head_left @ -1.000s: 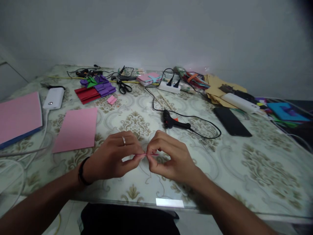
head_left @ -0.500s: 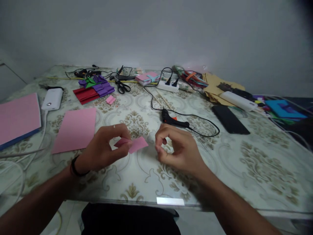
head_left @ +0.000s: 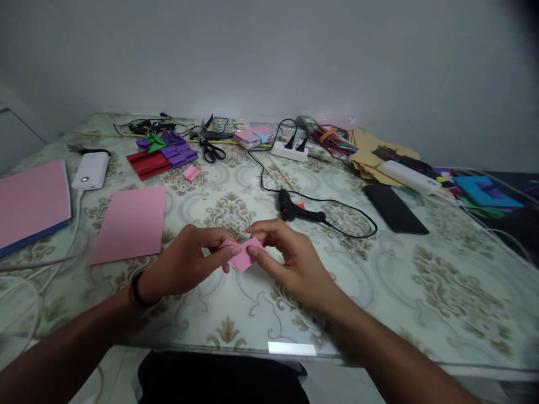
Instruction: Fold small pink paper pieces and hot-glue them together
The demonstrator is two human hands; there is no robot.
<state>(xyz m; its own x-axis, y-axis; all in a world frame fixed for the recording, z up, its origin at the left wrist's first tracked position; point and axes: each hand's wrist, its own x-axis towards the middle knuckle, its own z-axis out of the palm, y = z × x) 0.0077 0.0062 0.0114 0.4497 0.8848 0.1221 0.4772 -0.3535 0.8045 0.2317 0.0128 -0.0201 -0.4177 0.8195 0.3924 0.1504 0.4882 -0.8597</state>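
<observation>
Paper piece [head_left: 243, 260], small, pink and folded, spans left hand [head_left: 182, 265] and right hand [head_left: 298, 262]; each pinches one side, thumb against fingers, presumably to control creasing.

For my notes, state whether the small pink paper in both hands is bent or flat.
Bent: the paper shows a V-shaped dip in its upper edge, midway.

Glue gun [head_left: 287, 206], scissors [head_left: 205, 144] and folded purple paper [head_left: 184, 155] suggest a craft workspace [head_left: 391, 275].

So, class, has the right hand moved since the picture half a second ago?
Yes: against the glue gun, the right hand has shifted left, onto the creased pink paper.
</observation>
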